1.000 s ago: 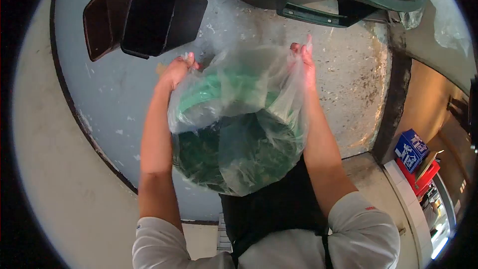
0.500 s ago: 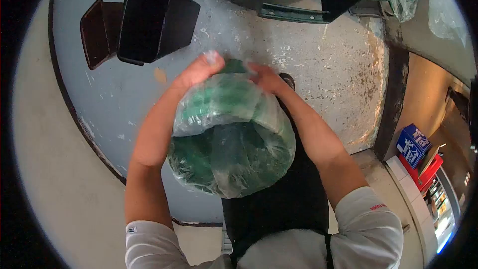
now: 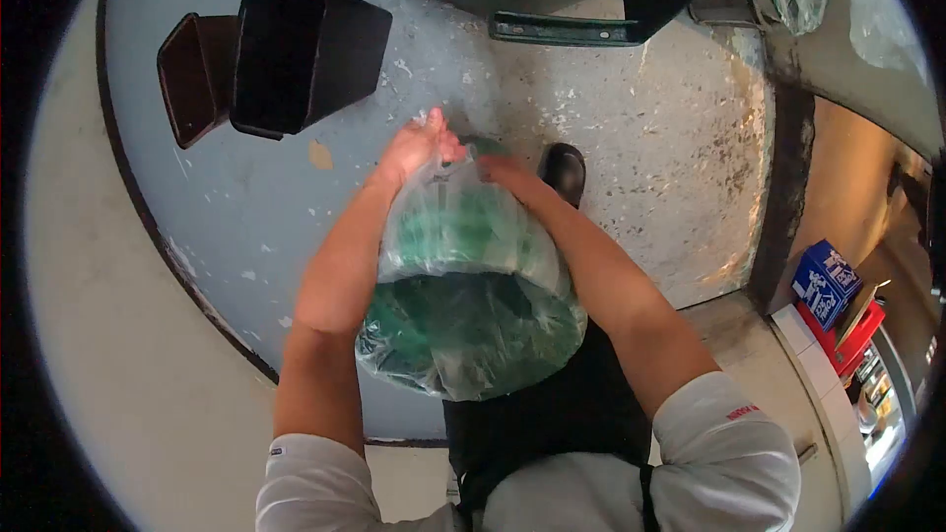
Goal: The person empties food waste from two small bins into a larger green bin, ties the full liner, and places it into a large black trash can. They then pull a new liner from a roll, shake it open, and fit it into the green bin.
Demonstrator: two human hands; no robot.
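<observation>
A round green bin [image 3: 485,146] stands below me, lined with a clear plastic bag [image 3: 463,360] folded down over its rim and outside. At the far left of the rim, my left hand [image 3: 424,148] is closed on a gathered edge of the bag, pulled up into a point. Just right of it, my right hand [image 3: 507,175] is closed on the bag at the far rim; its fingertips are partly hidden and slightly blurred. The bin's inside looks dark green through the film.
Two dark bins, a black one [image 3: 281,59] and a brown one [image 3: 197,79], are on the floor at the upper left. A large green container [image 3: 562,28] fills the top. My black shoe [image 3: 565,174] is right of the bin. A blue box [image 3: 826,283] sits on the right-hand counter.
My left hand has shifted slightly right and down, drawing the bag edge into a bunch. My right hand has moved a little lower. The green bin has shifted slightly right.
</observation>
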